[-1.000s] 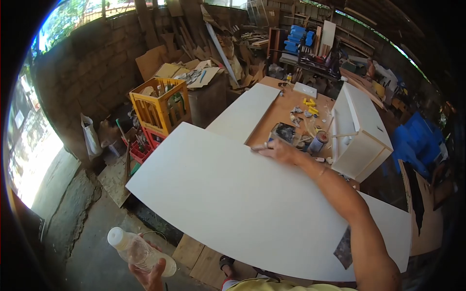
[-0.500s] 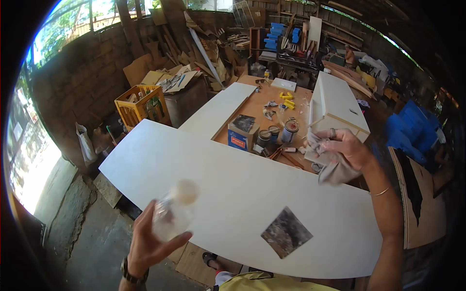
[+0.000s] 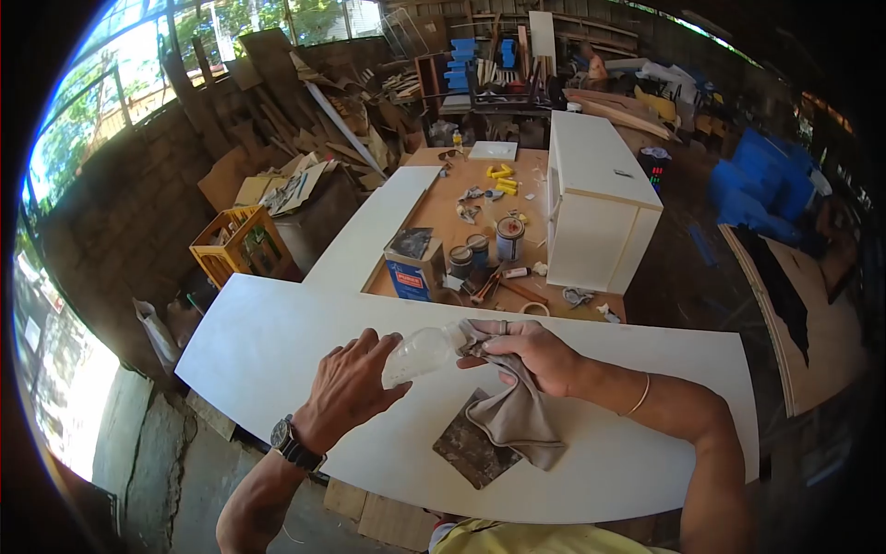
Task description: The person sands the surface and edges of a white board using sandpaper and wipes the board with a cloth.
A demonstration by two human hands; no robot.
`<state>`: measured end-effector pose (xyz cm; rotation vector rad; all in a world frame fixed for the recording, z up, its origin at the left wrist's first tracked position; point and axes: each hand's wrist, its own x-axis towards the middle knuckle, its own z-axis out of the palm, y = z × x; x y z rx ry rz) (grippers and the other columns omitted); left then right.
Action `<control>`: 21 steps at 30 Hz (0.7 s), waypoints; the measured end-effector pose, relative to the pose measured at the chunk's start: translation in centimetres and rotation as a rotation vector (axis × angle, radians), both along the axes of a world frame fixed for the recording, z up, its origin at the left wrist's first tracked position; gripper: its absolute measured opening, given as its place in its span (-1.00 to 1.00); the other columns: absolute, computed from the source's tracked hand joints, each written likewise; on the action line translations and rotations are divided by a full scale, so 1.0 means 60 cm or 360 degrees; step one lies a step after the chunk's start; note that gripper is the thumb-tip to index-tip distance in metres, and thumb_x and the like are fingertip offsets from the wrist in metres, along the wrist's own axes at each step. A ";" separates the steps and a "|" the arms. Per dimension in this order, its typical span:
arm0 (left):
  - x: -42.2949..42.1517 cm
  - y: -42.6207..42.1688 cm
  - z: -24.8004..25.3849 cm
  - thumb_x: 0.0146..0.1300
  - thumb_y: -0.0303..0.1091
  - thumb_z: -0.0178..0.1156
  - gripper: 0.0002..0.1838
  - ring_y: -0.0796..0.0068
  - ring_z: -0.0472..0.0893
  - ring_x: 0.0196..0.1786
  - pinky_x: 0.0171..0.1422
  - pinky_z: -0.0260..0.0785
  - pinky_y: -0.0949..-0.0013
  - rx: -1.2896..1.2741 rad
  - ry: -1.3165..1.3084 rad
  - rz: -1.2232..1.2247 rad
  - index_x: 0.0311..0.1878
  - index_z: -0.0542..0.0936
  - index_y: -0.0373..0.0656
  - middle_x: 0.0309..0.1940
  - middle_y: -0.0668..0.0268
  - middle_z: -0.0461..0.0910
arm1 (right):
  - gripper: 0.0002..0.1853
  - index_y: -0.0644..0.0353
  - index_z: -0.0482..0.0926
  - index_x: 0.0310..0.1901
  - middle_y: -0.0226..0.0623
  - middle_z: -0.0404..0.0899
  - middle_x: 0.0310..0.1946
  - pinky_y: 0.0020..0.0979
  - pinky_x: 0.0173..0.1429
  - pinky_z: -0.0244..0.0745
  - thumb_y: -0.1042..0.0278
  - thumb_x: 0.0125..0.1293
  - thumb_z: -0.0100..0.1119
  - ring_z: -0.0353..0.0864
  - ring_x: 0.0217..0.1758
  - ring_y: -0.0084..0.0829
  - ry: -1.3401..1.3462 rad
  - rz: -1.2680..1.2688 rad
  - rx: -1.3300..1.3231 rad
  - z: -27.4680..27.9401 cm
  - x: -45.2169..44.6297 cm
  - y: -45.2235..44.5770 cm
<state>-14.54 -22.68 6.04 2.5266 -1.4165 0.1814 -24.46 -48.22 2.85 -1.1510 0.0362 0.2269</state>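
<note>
My left hand (image 3: 355,383) is wrapped round a clear plastic bottle (image 3: 420,357), which is tilted with its neck to the right. My right hand (image 3: 531,353) holds a greyish cloth (image 3: 517,415) against the bottle's neck, and the rest of the cloth hangs down. Below them, a dark, stained square sheet (image 3: 471,448) lies on a large white panel (image 3: 637,415), partly covered by the cloth. Whether the bottle's cap is on is hidden by the cloth and fingers.
Behind the panel, a brown worktop (image 3: 443,198) holds a blue-and-white box (image 3: 411,277), open cans (image 3: 509,238) and brushes. A white cabinet (image 3: 600,231) stands right. A yellow crate (image 3: 231,245) is left. A person (image 3: 595,66) is far back.
My left hand has raised the bottle from beside the panel to above it. My right hand now has the cloth and has brought it to the bottle's neck. The view has shifted right.
</note>
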 end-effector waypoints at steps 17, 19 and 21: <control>0.060 0.083 -0.009 0.14 -0.36 0.47 -0.42 0.56 0.56 -0.05 0.09 0.45 0.43 -0.1139 0.0798 0.0396 0.20 0.47 -0.26 -0.16 0.33 0.59 | -0.52 0.33 0.44 0.30 -0.11 0.60 0.16 -0.26 0.16 0.51 0.23 0.46 0.05 0.65 0.04 -0.24 -0.0912 -0.0053 -0.2193 -0.016 0.034 -0.028; 0.079 0.120 -0.012 0.17 -0.37 0.43 -0.41 0.52 0.57 -0.03 0.11 0.44 0.43 -0.1404 0.0913 0.0501 0.24 0.44 -0.27 -0.08 0.32 0.58 | -0.44 0.32 0.43 0.31 -0.04 0.48 0.24 -0.15 0.37 0.35 0.05 0.47 0.05 0.48 0.27 -0.04 -0.0984 0.0185 -0.2525 -0.047 0.054 -0.020; 0.103 0.154 -0.022 0.21 -0.36 0.40 -0.41 0.52 0.55 0.01 0.16 0.41 0.41 -0.1563 0.0928 0.0543 0.26 0.42 -0.27 -0.03 0.33 0.56 | -0.42 0.32 0.42 0.31 -0.04 0.44 0.28 -0.13 0.40 0.30 -0.01 0.49 -0.01 0.41 0.33 -0.01 -0.1274 -0.0020 -0.2791 -0.100 0.110 0.000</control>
